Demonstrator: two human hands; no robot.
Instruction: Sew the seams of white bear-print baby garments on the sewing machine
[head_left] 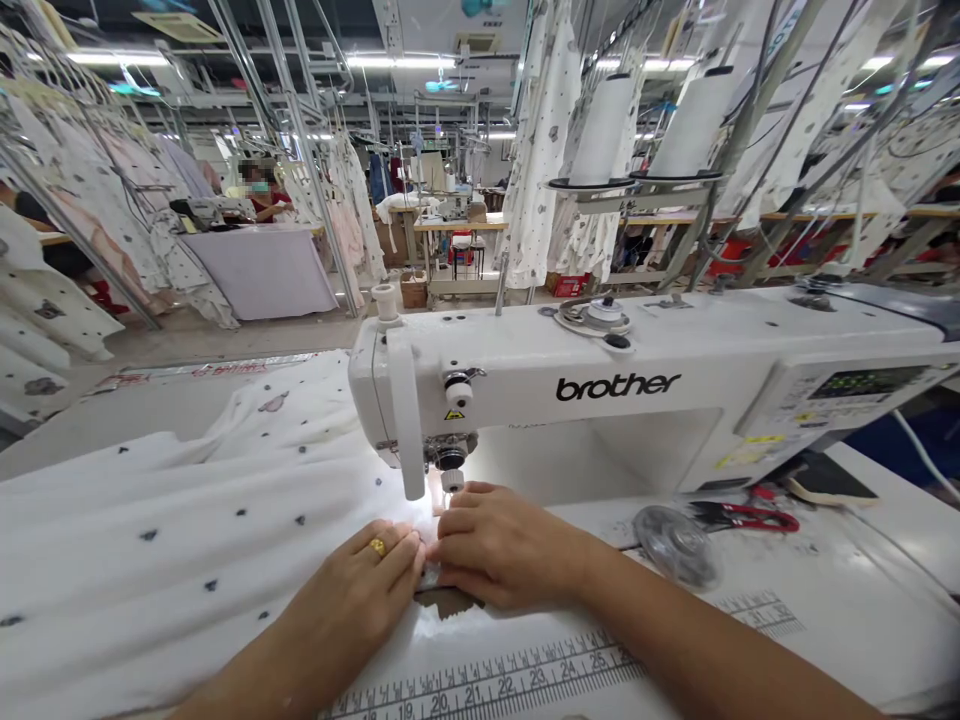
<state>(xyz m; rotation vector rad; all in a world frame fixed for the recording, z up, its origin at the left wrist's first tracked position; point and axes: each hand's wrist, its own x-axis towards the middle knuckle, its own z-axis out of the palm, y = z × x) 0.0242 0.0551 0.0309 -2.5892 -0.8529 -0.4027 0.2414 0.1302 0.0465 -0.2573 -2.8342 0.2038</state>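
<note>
A white sewing machine point(517, 375) stands in front of me, its lit needle area just beyond my fingertips. White fabric with small dark prints point(225, 510) spreads over the table to the left and runs up to the needle. My left hand point(379, 575), with a gold ring on one finger, presses the fabric's edge with its fingers together. Close beside it, my right hand point(502, 545) has its fingers bent and closed on the fabric edge by the presser foot. The needle tip and the pinched edge are mostly hidden by the fingers.
Right of my hands lie a clear round dish point(676, 545) and red-handled thread snips point(750, 516). A printed ruler point(517, 680) runs along the table's front. Thread cones point(694, 125) stand behind the machine. Printed garments hang around; a person point(266, 195) sits at another machine.
</note>
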